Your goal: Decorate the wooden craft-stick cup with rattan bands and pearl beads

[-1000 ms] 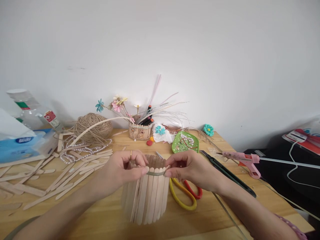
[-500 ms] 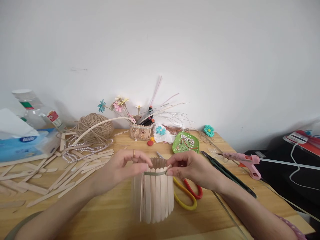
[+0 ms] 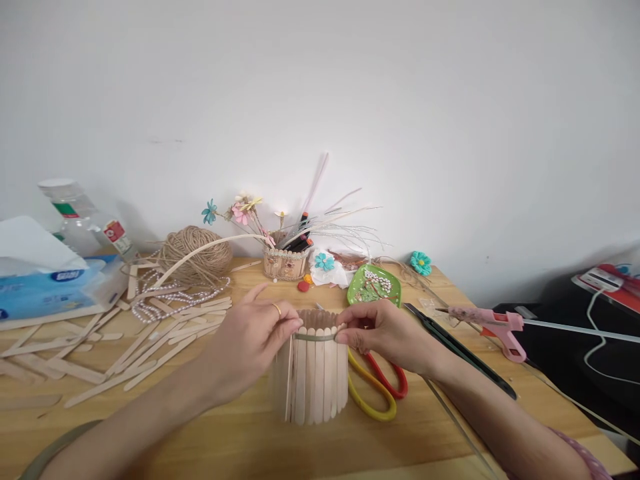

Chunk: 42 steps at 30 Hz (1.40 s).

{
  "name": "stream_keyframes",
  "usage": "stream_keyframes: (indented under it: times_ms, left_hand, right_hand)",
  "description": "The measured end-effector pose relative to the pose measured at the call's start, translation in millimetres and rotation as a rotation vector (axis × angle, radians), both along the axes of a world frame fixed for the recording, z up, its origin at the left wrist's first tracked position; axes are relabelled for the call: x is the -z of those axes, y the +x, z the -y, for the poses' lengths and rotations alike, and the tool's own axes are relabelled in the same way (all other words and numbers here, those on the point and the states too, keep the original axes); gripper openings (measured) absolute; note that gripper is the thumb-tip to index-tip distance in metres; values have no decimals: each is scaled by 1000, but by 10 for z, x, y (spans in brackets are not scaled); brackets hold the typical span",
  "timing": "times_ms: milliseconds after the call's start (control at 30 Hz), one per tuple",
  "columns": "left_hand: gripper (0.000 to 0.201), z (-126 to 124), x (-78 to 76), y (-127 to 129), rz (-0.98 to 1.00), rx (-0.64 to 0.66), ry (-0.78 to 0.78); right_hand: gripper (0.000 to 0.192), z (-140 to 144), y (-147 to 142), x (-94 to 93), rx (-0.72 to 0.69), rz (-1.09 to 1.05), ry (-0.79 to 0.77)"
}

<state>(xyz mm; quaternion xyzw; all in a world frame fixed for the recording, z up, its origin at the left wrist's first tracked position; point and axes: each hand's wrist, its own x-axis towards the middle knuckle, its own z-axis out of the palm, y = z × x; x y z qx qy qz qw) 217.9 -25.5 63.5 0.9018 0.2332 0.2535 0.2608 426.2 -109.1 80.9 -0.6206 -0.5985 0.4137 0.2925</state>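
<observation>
A round holder made of upright craft sticks (image 3: 317, 383) is in front of me, with a clear plastic wall showing inside its rim. A thin grey-green ribbon (image 3: 317, 337) runs across the sticks just below their rounded tops. My left hand (image 3: 267, 333), a ring on one finger, has its thumb and forefinger pinched at the left side of the rim. At the right side, my right hand (image 3: 375, 333) pinches the ribbon against the rim. A loose strip of similar ribbon (image 3: 460, 427) trails below my right forearm. Scissors (image 3: 373, 397) with yellow and red handles lie behind the holder.
Loose craft sticks (image 3: 165, 347), a bead string (image 3: 150, 310), twine ball (image 3: 195, 257) and tissue pack (image 3: 55, 287) are left. Behind stand a decorated pot (image 3: 285, 264) and green bead dish (image 3: 357, 293). A utility knife (image 3: 460, 350) and pink glue gun (image 3: 500, 327) lie right.
My left hand has turned and closed its thumb and forefinger at the rim's left side. The holder's base has shifted up in view. My right hand keeps its pinch at the right side.
</observation>
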Motion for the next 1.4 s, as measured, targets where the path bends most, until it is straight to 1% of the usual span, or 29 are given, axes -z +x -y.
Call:
stream_keyframes:
  times_ms: [33, 67, 133, 200, 233, 367, 433, 500, 567, 600, 700, 767, 833, 900, 967, 1033, 1100, 1167, 1267, 1333, 1400]
  left_hand:
    - [27, 9, 4, 6, 5, -33, 0]
    - [28, 13, 9, 10, 14, -70, -33]
    - [30, 1, 14, 12, 53, -138, -159]
    - [34, -34, 9, 6, 112, -167, -278]
    - [36, -59, 1, 0, 148, -172, -313]
    - [41, -196, -50, -40, 313, -210, -361]
    - [37, -264, -78, -69, 389, -251, -379]
    - [27, -310, -109, -99, 460, -305, -412]
    - [18, -322, -147, -127, 495, -348, -446]
    - [18, -316, -167, -139, 491, -354, -454]
    - [18, -272, -218, -155, 398, -303, -412]
    - [20, -238, -229, -150, 312, -213, -356]
    - [30, -209, -223, -137, 242, -115, -323]
    - [31, -185, -212, -120, 198, -53, -344]
    - [25, -166, -203, -102, 157, -13, -378]
    - [22, -152, -192, -85, 118, 22, -377]
    - [23, -142, -170, -69, 87, 64, -369]
    - [25, -134, -130, -54, 54, 103, -392]
    - [29, -122, -48, -36, -18, 132, -408]
    - [38, -118, -6, -29, -81, 109, -403]
    - [43, -116, 9, -26, -137, 85, -420]
  right_hand:
    - [32, -2, -5, -3, 4, 1, -4]
    - [33, -4, -11, -6, 7, 3, -6]
    - [33, -6, -23, -11, 3, 11, -5]
    - [34, -7, -31, -11, -9, 13, 0]
    - [34, -8, -32, -8, -14, 13, -1]
    - [32, -10, -19, 10, -20, 0, -23]
    - [29, -9, -11, 18, -24, 0, -27]
    - [26, -6, -8, 21, -28, 1, -26]
    - [25, 0, -10, 19, -28, -1, -31]
    - [25, 3, -12, 17, -26, -2, -34]
    - [25, 6, -16, 9, -26, 1, -39]
    - [24, 4, -18, 5, -29, 8, -33]
    - [24, -2, -18, 1, -28, 15, -26]
    - [23, -6, -19, 0, -27, 22, -24]
    - [24, -9, -19, 2, -28, 25, -23]
    - [24, -11, -23, 4, -27, 29, -23]
    - [24, -12, -33, 2, -24, 29, -21]
    - [25, -13, -48, -6, -21, 30, -16]
    - [28, -10, -69, -20, -16, 28, -5]
    - [29, -8, -74, -21, -16, 32, 1]
    - [29, -7, -71, -13, -17, 35, 4]
